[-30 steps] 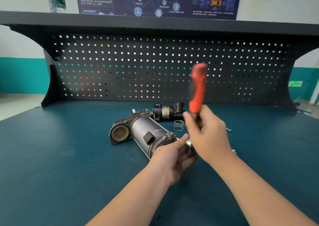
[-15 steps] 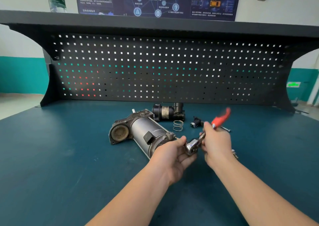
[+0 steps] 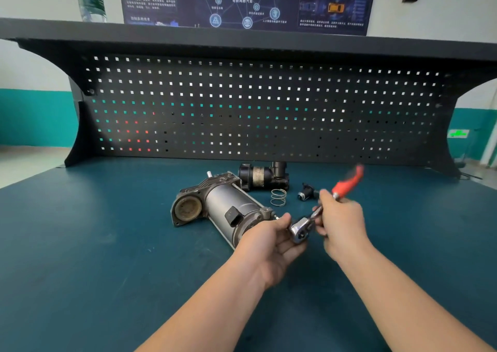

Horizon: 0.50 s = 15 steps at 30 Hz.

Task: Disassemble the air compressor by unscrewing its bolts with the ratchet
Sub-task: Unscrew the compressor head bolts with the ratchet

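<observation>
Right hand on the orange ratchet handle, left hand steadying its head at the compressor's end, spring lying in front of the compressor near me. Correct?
Not quite: the head view shows the spring behind the air compressor, toward the pegboard. The rest stands.

Both my forearms are bare right to the lower edge of the view, with no sleeve on either. My left hand (image 3: 269, 246) and my right hand (image 3: 343, 225) are ungloved, and my fingers (image 3: 293, 252) carry no rings; my wrists are bare.
</observation>
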### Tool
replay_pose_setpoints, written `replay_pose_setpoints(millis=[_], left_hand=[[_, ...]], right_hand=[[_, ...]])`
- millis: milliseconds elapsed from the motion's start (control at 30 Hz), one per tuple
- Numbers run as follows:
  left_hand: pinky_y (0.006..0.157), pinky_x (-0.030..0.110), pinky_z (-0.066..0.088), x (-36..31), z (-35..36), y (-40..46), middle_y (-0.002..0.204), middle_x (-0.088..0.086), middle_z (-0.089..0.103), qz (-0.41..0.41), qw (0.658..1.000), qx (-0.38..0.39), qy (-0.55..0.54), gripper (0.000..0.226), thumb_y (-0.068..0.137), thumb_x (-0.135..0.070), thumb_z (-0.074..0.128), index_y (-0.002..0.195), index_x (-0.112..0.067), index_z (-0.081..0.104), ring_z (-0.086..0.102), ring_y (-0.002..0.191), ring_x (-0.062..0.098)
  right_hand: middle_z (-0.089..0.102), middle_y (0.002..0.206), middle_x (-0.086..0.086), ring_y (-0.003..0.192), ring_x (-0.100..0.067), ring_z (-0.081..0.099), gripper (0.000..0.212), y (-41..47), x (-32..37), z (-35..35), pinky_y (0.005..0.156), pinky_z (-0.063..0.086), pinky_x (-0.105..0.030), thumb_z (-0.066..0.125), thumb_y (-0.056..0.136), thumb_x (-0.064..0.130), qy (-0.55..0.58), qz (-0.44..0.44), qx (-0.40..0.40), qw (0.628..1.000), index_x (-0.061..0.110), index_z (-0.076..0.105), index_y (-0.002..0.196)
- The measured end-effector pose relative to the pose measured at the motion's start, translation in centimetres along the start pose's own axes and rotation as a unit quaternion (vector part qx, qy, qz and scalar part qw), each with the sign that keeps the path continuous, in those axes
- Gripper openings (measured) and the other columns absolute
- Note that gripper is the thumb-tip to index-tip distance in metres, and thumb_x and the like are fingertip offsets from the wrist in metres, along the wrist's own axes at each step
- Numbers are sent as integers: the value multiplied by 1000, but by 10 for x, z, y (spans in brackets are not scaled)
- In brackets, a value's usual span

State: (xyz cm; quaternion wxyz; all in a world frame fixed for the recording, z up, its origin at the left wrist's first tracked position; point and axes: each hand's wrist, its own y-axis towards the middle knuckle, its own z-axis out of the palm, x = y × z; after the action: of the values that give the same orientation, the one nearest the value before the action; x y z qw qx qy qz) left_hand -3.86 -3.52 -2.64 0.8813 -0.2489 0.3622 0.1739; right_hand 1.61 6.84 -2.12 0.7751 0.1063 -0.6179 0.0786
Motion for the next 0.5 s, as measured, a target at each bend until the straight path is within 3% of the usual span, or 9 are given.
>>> replay_pose_setpoints(millis=[67, 133, 233, 300, 367, 400, 433, 467, 500], left_hand=[[66, 33, 55, 0, 1, 0, 77, 14, 69, -2, 1000, 4, 7, 12, 92, -11, 56, 86, -2, 60, 64, 74, 23], [64, 32, 55, 1, 0, 1, 78, 14, 69, -2, 1000, 0, 12, 11, 92, -11, 56, 88, -2, 59, 64, 73, 22], [59, 31, 58, 3, -1, 0, 70, 13, 70, 7, 1000, 4, 8, 11, 89, -11, 61, 83, -2, 62, 64, 69, 22], [59, 29, 59, 4, -1, -1, 70, 11, 68, 17, 1000, 19, 15, 11, 87, -10, 62, 81, -2, 65, 64, 66, 21], [56, 25, 58, 4, -2, -2, 70, 9, 65, 30, 999, 29, 35, 13, 88, -3, 56, 78, -4, 65, 63, 63, 18], [54, 23, 57, 3, -2, -2, 68, 7, 65, 35, 998, 28, 43, 19, 88, 0, 51, 77, -6, 64, 63, 60, 16], [53, 22, 56, 3, -3, -2, 64, 6, 66, 39, 998, 25, 44, 23, 89, 2, 46, 76, -7, 64, 64, 56, 14], [52, 22, 56, 3, -3, -3, 60, 5, 66, 39, 998, 23, 42, 25, 89, 3, 44, 76, -6, 63, 64, 53, 13], [52, 23, 56, 2, -3, -3, 59, 6, 66, 35, 998, 22, 37, 24, 89, 4, 45, 77, -5, 64, 64, 52, 14]], right_hand=[[44, 56, -7, 22, -4, 32, 21, 5, -9, 0, 28, 21, -12, 50, 93, 8, 75, 133, -5, 988, 8, 46, 72], [48, 57, -7, 24, -5, 35, 23, 5, -12, 2, 30, 24, -14, 51, 91, 10, 24, 104, -8, 994, 8, 47, 69], [57, 58, -3, 43, -12, 48, 28, -4, 3, 3, 49, 38, -26, 57, 92, 25, -118, -191, -5, 975, 12, 50, 68], [50, 54, 2, 51, -15, 45, 30, -18, 13, 4, 51, 35, -21, 58, 91, 29, -181, -421, 46, 887, 13, 48, 68], [43, 56, 5, 54, -15, 38, 28, -31, 17, 5, 51, 32, -17, 57, 90, 25, -230, -593, 110, 764, 11, 49, 68], [43, 58, 3, 53, -15, 38, 27, -35, 15, 6, 50, 33, -19, 56, 89, 23, -254, -643, 124, 712, 8, 51, 67], [44, 58, 1, 52, -16, 38, 28, -37, 12, 7, 49, 33, -22, 56, 89, 23, -270, -662, 124, 688, 6, 52, 67], [43, 58, 2, 51, -16, 39, 28, -38, 10, 8, 48, 34, -25, 57, 89, 22, -270, -651, 119, 700, 7, 50, 66], [42, 56, 5, 50, -15, 39, 28, -38, 10, 8, 48, 34, -25, 59, 90, 23, -256, -612, 107, 741, 11, 47, 66]])
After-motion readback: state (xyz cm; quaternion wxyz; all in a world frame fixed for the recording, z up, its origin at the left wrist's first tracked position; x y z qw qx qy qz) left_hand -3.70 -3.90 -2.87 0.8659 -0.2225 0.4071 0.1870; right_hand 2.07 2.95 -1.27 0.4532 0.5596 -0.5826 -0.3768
